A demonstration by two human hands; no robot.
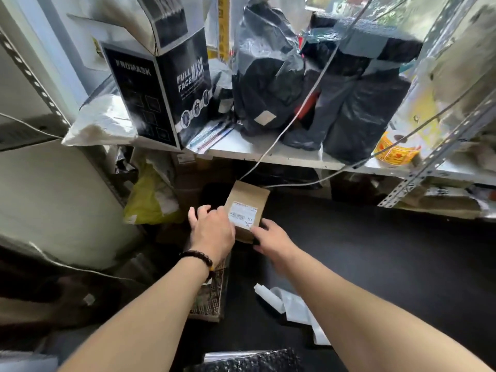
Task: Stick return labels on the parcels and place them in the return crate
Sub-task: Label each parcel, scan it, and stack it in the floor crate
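Head view puts my left hand (212, 226) against the left side of the brown parcel (249, 194). Its fingers are loosely curved and the forefinger tip is at the edge of the white label (243, 214); I cannot tell whether it grips or only steadies. The parcel sits tilted between both hands, below the shelf (268, 154) and over a dark surface (375, 251). My right hand (271, 234) pinches its near right corner, thumb on top and a finger underneath.

I judge this to be a stiff little cardboard box, light, matte enough not to slip, with corners that would crush under a hard squeeze. I would take it by its two opposite side faces, off the label.

For containers, a yellow-green mailer (150, 200) lies low on the left, closed. On the shelf, the mask box (161, 89) has its top flap raised, contents unseen. The black poly bags (362, 111) are sealed, and a roll of yellow stickers (394, 151) sits at the right end. I cannot pick out any return crate
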